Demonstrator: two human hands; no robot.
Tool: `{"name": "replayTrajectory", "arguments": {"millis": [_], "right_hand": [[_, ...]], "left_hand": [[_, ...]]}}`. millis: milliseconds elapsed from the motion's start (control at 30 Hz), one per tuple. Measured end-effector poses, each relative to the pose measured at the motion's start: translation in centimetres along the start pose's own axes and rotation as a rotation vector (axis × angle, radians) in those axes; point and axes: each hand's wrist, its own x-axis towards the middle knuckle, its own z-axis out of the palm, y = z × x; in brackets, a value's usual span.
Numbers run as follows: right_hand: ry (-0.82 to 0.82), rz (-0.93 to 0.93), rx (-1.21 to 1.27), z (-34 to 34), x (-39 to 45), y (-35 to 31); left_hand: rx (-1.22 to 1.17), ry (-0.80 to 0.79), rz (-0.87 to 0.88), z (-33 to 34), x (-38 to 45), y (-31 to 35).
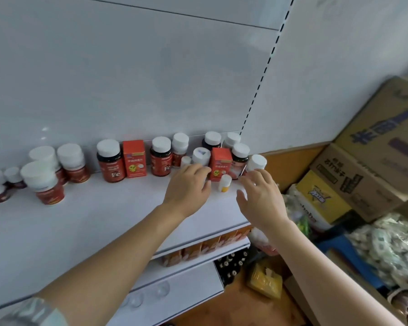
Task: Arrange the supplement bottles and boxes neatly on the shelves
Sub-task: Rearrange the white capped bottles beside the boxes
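Forearms: both of mine enter from the near edge of the frame; a patterned sleeve (33,311) shows at the lower left corner.
Left hand (189,182): over the right half of the top shelf (104,215), fingers loosely curled and reaching toward the back row; the fingertips are blurred, so I cannot tell whether they touch anything.
Right hand (262,196): near the shelf's right end, fingers spread apart and relaxed, holding nothing that I can make out.
Small white bottle (225,182): stands upright between my two hands, in front of the red box (220,163); its long axis is vertical and it has a yellow band at its base.
Key relation: I judge the small bottle lies just ahead of both sets of fingers, a little nearer my left hand; either hand could take it from the side.
White-capped bottle (256,162): at the shelf's right end, just beyond my right fingertips, leaning slightly.
Back row: Fe bottle (110,161), second red box (134,158) and further red-labelled bottles along the shelf's back edge, unevenly spaced.
Left cluster (45,177): stacked bottles toward the shelf's left end, partly cut off by the frame.
Hidden: bottles behind my left hand; their labels are unreadable.
Lower shelf (198,251): orange packs, edge-on.
Beside shelf: cardboard cartons (363,175).
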Motion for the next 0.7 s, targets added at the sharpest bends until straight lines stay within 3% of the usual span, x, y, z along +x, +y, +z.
{"name": "replayTrajectory", "arguments": {"millis": [467, 700], "right_hand": [[0.081, 0.063, 0.108, 2.5, 6.1, 8.5], [-0.087, -0.061, 0.212, 4.4, 7.4, 11.9]], "left_hand": [[0.015, 0.051, 0.021, 3.8, 8.0, 2.9], [0.095, 0.067, -0.057, 5.0, 9.9, 4.9]]}}
